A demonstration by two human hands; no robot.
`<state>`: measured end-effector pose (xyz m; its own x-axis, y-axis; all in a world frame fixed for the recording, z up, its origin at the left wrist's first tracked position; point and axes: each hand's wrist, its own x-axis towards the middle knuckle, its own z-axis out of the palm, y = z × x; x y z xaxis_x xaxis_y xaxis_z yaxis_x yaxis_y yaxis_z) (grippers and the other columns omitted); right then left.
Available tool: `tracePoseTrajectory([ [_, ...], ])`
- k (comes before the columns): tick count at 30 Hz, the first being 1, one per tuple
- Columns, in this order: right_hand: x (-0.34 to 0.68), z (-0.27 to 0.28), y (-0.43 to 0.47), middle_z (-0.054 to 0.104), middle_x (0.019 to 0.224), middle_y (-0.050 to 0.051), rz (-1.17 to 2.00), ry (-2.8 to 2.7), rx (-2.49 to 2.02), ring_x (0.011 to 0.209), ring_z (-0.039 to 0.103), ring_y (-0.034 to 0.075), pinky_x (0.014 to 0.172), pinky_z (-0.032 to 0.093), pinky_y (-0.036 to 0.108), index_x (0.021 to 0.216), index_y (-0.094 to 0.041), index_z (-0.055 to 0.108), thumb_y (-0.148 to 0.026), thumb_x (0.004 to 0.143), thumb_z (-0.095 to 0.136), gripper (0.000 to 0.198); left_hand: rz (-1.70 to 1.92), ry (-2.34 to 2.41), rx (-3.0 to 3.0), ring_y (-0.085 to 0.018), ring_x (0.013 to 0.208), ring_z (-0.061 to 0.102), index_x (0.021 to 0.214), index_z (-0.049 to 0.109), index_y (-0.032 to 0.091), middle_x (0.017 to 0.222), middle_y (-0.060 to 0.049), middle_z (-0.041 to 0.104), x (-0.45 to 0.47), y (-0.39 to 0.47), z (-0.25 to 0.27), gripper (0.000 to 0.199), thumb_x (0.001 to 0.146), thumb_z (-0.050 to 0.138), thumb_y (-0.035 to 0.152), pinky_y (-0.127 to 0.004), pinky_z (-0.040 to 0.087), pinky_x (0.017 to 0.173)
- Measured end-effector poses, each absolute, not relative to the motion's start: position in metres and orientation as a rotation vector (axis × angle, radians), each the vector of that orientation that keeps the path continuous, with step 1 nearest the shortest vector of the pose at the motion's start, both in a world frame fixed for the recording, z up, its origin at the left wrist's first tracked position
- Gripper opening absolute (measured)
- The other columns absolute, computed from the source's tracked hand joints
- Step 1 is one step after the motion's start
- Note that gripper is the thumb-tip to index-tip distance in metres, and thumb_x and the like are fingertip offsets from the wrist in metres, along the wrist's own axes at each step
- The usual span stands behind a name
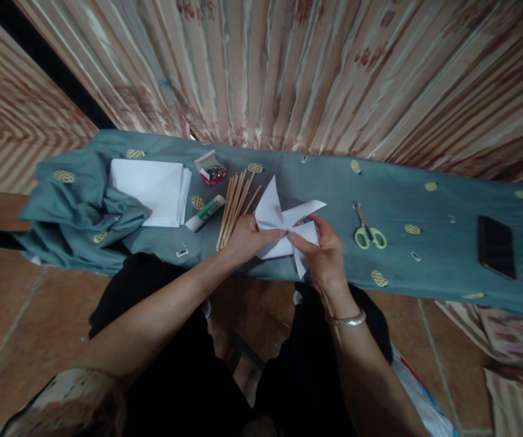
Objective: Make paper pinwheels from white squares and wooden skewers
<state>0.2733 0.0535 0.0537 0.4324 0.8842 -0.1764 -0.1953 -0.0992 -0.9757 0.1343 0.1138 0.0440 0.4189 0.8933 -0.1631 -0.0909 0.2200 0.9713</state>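
Note:
A white paper pinwheel (269, 206) with its blades folded toward the middle is held between both hands above the cloth. My left hand (248, 238) grips its left side, thumb pressed near the centre. On the right side, my right hand (324, 249) pinches the paper, its thumb also close to the centre. Whether a pin sits under the thumbs I cannot tell. Just left of the pinwheel lies a bunch of thin wooden sticks (234, 206). Beside them are a glue stick (205, 212) and an opened small red-and-white box (211, 170) of metal pieces.
A stack of white paper (152, 188) lies at the left on the blue-green cloth (316, 176), which is bunched up there. Scissors (367, 230) with green handles rest right of my hands. A dark phone (496, 247) lies far right. Striped curtains (265, 79) hang behind.

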Motion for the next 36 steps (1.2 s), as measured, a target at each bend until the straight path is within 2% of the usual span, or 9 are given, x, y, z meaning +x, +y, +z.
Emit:
tracePoseTrajectory([
  [4,0.273,0.054,0.054,0.07,0.083,-0.002,1.037,-0.636,-1.357,0.069,0.063,0.017,0.069,0.053,0.032,0.104,-0.022,0.059,-0.028,0.051,0.083,0.058,0.823,0.873,1.123,-0.015,0.065,0.064,0.08,0.071,0.01,0.074,-0.003,0.072,0.135,0.112,0.046,0.029,0.058,0.078,0.027,-0.024,0.05,0.062],
  [12,0.271,0.058,0.052,0.068,0.076,-0.004,1.062,-0.665,-1.361,0.062,0.061,0.015,0.065,0.052,0.03,0.093,-0.021,0.061,-0.03,0.053,0.081,0.046,0.803,0.894,1.05,-0.015,0.063,0.063,0.073,0.072,0.011,0.071,-0.003,0.072,0.137,0.111,0.048,0.028,0.052,0.081,0.027,-0.025,0.05,0.061],
  [17,0.271,0.058,0.052,0.069,0.076,-0.004,1.092,-0.668,-1.341,0.063,0.062,0.015,0.065,0.053,0.029,0.096,-0.02,0.059,-0.031,0.052,0.084,0.051,0.829,0.891,0.988,-0.015,0.062,0.063,0.074,0.071,0.011,0.071,-0.003,0.072,0.136,0.111,0.046,0.032,0.05,0.082,0.029,-0.026,0.05,0.063],
  [22,0.271,0.054,0.05,0.07,0.079,-0.003,1.087,-0.689,-1.332,0.065,0.064,0.015,0.065,0.053,0.028,0.098,-0.02,0.059,-0.033,0.053,0.085,0.053,0.815,0.893,0.95,-0.013,0.057,0.058,0.07,0.07,0.01,0.066,-0.002,0.069,0.138,0.108,0.045,0.032,0.049,0.083,0.031,-0.024,0.046,0.058],
  [26,0.274,0.052,0.049,0.072,0.078,-0.002,1.072,-0.667,-1.327,0.064,0.065,0.016,0.065,0.054,0.029,0.097,-0.02,0.06,-0.034,0.052,0.086,0.054,0.829,0.818,0.929,-0.014,0.062,0.061,0.075,0.071,0.011,0.072,-0.003,0.071,0.141,0.105,0.044,0.039,0.049,0.085,0.036,-0.026,0.049,0.064],
  [28,0.278,0.053,0.049,0.073,0.077,-0.001,1.047,-0.654,-1.34,0.064,0.066,0.016,0.065,0.054,0.03,0.094,-0.019,0.06,-0.034,0.051,0.086,0.052,0.855,0.792,0.933,-0.016,0.067,0.064,0.082,0.07,0.011,0.078,-0.005,0.072,0.14,0.108,0.045,0.042,0.053,0.084,0.039,-0.027,0.05,0.068],
  [31,0.285,0.058,0.048,0.074,0.077,-0.001,1.013,-0.615,-1.348,0.063,0.066,0.016,0.065,0.054,0.029,0.094,-0.018,0.062,-0.033,0.049,0.087,0.053,0.901,0.845,1.008,-0.017,0.075,0.066,0.094,0.069,0.011,0.089,-0.009,0.072,0.135,0.122,0.046,0.038,0.074,0.069,0.043,-0.029,0.052,0.073],
  [33,0.29,0.061,0.047,0.074,0.077,0.0,1.001,-0.592,-1.345,0.063,0.066,0.016,0.065,0.054,0.029,0.094,-0.018,0.062,-0.033,0.049,0.087,0.054,0.905,0.97,1.163,-0.017,0.078,0.067,0.101,0.067,0.01,0.095,-0.011,0.071,0.129,0.134,0.046,0.033,0.088,0.053,0.037,-0.03,0.053,0.074],
  [36,0.296,0.063,0.044,0.075,0.078,0.0,0.991,-0.59,-1.354,0.064,0.067,0.017,0.065,0.054,0.029,0.094,-0.018,0.063,-0.032,0.048,0.087,0.054,0.845,1.172,1.74,-0.02,0.09,0.067,0.106,0.066,0.012,0.108,-0.012,0.068,0.119,0.15,0.044,0.025,0.088,0.049,0.02,-0.035,0.053,0.083],
])
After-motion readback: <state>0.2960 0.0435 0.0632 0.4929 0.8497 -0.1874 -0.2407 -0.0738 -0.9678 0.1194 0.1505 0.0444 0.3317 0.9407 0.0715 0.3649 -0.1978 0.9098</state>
